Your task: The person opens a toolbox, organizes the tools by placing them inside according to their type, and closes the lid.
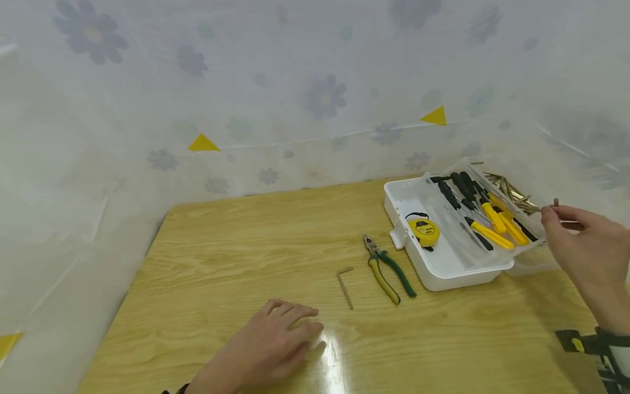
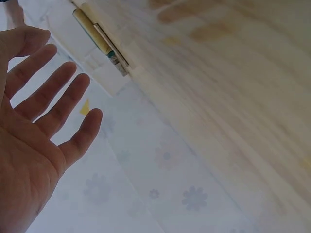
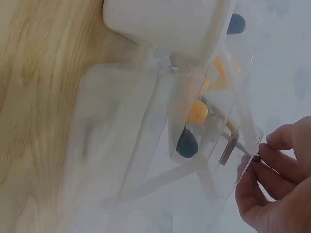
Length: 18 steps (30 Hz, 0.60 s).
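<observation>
My right hand (image 1: 585, 241) is at the right end of the toolbox, its thumb and fingertips pinching a hex key (image 1: 556, 202) whose short end sticks up past the fingers. In the right wrist view the pinched fingertips are right at the edge of the clear tray (image 3: 243, 116). Behind that plastic, another bent hex key (image 3: 229, 151) shows. Several brass-coloured hex keys (image 1: 512, 191) lie in the tray's far compartment. My left hand (image 1: 270, 342) is low over the table with fingers relaxed and the palm empty (image 2: 29, 160). A single hex key (image 1: 345, 289) lies just beyond it.
Pliers (image 1: 386, 268) with green and yellow handles lie beside the white toolbox (image 1: 462, 282). A yellow tape measure (image 1: 424, 232) sits inside the box. Screwdrivers (image 1: 492, 216) with black and yellow handles fill the tray. Flower-patterned sheeting (image 1: 295, 109) hangs behind the wooden table (image 1: 236, 246).
</observation>
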Tool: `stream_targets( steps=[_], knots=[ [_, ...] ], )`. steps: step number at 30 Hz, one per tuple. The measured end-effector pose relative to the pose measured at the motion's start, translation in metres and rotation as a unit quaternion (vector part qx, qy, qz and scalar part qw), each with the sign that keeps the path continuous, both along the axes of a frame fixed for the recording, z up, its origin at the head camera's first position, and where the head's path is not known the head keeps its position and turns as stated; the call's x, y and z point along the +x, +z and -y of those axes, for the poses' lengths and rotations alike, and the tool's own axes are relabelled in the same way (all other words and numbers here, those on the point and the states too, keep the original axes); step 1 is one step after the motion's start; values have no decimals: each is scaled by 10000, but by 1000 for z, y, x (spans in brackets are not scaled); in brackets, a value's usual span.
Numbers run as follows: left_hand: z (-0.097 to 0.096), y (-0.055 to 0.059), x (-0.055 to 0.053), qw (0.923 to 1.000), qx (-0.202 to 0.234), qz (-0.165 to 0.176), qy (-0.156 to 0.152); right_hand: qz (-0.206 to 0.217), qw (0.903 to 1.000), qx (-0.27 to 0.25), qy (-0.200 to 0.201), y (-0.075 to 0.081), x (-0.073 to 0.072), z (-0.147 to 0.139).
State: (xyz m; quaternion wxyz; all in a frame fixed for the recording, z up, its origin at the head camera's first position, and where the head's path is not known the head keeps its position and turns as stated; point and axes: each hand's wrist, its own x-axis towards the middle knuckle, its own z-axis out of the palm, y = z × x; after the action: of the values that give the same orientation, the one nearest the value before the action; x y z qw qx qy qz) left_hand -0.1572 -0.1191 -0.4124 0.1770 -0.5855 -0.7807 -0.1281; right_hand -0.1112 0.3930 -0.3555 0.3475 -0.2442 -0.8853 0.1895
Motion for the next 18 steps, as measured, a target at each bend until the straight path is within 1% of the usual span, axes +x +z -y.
stream_targets(
  steps=[2, 4, 6, 7, 9, 12, 13, 14, 15, 17, 18],
  knots=[
    [0, 0, 0, 10000, 37, -54, -22, 169, 9990, 376, 182, -1, 2, -1],
    [0, 1, 0, 10000, 43, -75, -43, 198, 9971, 660, 333, -2, 3, -2],
    [0, 1, -1, 10000, 38, -61, -49, 55, 9947, 902, 482, -3, 2, -3],
    [0, 1, -1, 10000, 48, -59, -59, 142, 9952, 864, 439, -2, 2, -3],
    [1, 1, -1, 10000, 53, -19, -39, 127, 9966, 755, 293, 1, 3, -2],
    [2, 1, -1, 10000, 77, 37, -18, 186, 9985, 504, -81, 4, 5, -1],
    [2, 0, -1, 10000, 76, 40, -17, 302, 9983, 449, -236, 4, 6, 0],
    [2, 1, -1, 10000, 74, 32, -21, 204, 9981, 506, -293, 4, 6, -1],
    [2, 1, -1, 10000, 71, 36, -24, 220, 9975, 562, -362, 3, 6, -2],
    [3, 1, -1, 10000, 64, 1, -47, 350, 9971, 589, -326, 2, 6, -5],
    [3, 1, -1, 10000, 67, -12, -47, 384, 9970, 663, -141, 0, 8, -8]
  ],
)
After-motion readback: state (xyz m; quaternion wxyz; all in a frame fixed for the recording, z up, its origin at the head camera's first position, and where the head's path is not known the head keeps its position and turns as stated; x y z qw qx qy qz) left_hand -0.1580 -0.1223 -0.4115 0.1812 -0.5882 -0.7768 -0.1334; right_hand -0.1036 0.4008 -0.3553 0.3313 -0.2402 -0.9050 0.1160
